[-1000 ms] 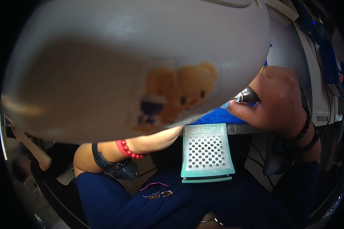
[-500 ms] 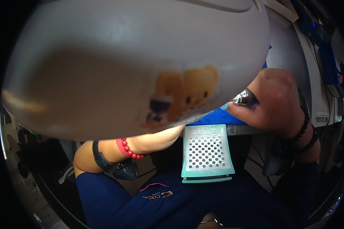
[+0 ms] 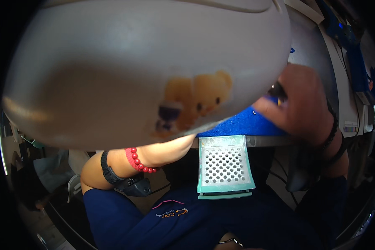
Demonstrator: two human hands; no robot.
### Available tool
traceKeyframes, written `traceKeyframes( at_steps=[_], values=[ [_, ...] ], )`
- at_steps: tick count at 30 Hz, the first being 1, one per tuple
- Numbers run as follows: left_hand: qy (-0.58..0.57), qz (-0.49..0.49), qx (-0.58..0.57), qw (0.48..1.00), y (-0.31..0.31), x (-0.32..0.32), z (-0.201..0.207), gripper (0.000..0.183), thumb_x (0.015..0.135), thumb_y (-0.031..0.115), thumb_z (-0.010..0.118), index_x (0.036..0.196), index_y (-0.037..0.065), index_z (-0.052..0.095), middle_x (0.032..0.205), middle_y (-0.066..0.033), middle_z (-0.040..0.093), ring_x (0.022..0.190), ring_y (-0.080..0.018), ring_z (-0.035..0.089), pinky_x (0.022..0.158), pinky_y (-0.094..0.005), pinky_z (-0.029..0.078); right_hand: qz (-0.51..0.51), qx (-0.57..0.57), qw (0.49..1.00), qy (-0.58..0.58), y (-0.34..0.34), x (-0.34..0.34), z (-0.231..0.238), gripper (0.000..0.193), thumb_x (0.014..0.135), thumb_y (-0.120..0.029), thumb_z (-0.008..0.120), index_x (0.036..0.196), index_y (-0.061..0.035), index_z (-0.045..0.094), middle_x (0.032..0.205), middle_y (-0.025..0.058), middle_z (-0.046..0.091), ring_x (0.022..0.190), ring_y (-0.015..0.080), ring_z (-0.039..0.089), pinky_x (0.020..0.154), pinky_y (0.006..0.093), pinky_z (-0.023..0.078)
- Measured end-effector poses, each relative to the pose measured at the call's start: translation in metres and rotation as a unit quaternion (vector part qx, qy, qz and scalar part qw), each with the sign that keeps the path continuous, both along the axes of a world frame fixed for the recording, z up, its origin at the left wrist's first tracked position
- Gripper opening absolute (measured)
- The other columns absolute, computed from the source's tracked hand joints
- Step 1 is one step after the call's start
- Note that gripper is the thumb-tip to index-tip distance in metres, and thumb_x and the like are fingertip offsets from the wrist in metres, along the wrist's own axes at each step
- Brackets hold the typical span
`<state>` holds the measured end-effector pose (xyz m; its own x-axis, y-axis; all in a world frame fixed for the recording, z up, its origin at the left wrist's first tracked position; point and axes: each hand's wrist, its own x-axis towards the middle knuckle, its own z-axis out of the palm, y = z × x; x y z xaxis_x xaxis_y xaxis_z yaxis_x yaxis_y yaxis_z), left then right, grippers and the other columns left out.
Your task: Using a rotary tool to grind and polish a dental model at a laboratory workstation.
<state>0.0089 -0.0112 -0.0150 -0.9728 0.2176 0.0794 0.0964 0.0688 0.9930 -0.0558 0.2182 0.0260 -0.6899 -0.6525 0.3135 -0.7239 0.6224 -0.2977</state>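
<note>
While held up close to the lens, fills most of the view: big white bowl-like object (image 3: 112,71) w/ two yellow cartoon bears printed on its side, underside toward camera, so inside & any contents hidden. Long axis runs roughly left-right across the frame, rim tilted away at top. Left hand mostly hidden behind it; only left wrist (image 3: 154,154) showing below, w/ red bead bracelet (image 3: 138,161) & black band (image 3: 108,171), so can't tell how those fingers sit (prob. under the bowl, not visible). Right hand (image 3: 300,100) blurred at right edge of bowl, fingers curled together around a small dark tool (image 3: 278,91), tip pointing left toward the bowl's side, touching or just beside it. Under that hand, blue cloth (image 3: 246,124) on table edge (image 3: 266,141). Just below, teal perforated tray (image 3: 225,166) sticking out toward the lap, nothing in it. Dark blue trousers (image 3: 162,221) at bottom
</note>
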Motion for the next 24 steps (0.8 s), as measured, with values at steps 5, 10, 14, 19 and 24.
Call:
traceKeyframes(
  at_steps=[5,10,14,19,24],
  values=[
    [-0.004,0.013,0.006,1.000,0.000,-0.003,0.003,0.012,0.082,0.004,0.063,0.091,-0.003,0.064,0.086,-0.0075,0.061,0.065,-0.0079,0.051,0.054,-0.0197,0.040,-0.054,-0.003,0.997,0.059,0.007,-0.024,-0.016,0.023,0.073,-0.014,0.064,0.089,-0.0002,0.056,0.084,0.0171,0.054,0.077,0.0351,0.052,0.068,0.0408,0.042],
    [-0.004,0.021,0.010,1.000,0.003,-0.008,0.004,0.013,0.082,0.004,0.063,0.092,-0.003,0.064,0.087,-0.0076,0.062,0.067,-0.0082,0.051,0.055,-0.0198,0.041,-0.050,0.056,0.979,0.189,0.011,-0.030,-0.023,0.028,0.075,-0.025,0.069,0.083,-0.0027,0.054,0.076,0.0110,0.054,0.072,0.0251,0.054,0.064,0.0345,0.044],
    [-0.005,0.022,0.003,1.000,0.002,-0.007,0.003,0.013,0.081,0.004,0.063,0.092,-0.003,0.064,0.087,-0.0077,0.062,0.068,-0.0085,0.052,0.056,-0.0199,0.041,-0.042,0.024,0.988,0.144,0.005,-0.017,-0.001,0.021,0.074,-0.012,0.065,0.089,0.0001,0.056,0.085,0.0145,0.054,0.078,0.0320,0.053,0.070,0.0398,0.043],
    [0.000,0.017,-0.002,1.000,-0.001,-0.002,0.001,0.014,0.081,0.003,0.064,0.093,-0.003,0.064,0.088,-0.0078,0.063,0.069,-0.0087,0.053,0.057,-0.0200,0.042,0.026,0.055,0.998,0.020,-0.004,0.005,-0.008,0.026,0.071,-0.018,0.070,0.089,-0.0031,0.059,0.073,0.0090,0.054,0.067,0.0272,0.053,0.060,0.0356,0.043],
    [0.027,0.008,-0.012,1.000,0.003,-0.006,0.007,0.014,0.081,0.003,0.064,0.093,-0.003,0.065,0.089,-0.0079,0.064,0.070,-0.0090,0.054,0.059,-0.0201,0.043,0.030,-0.035,0.999,-0.021,-0.010,0.005,-0.007,0.023,0.069,-0.016,0.072,0.085,-0.0053,0.061,0.073,0.0063,0.058,0.061,0.0197,0.055,0.055,0.0287,0.043]
  ],
)
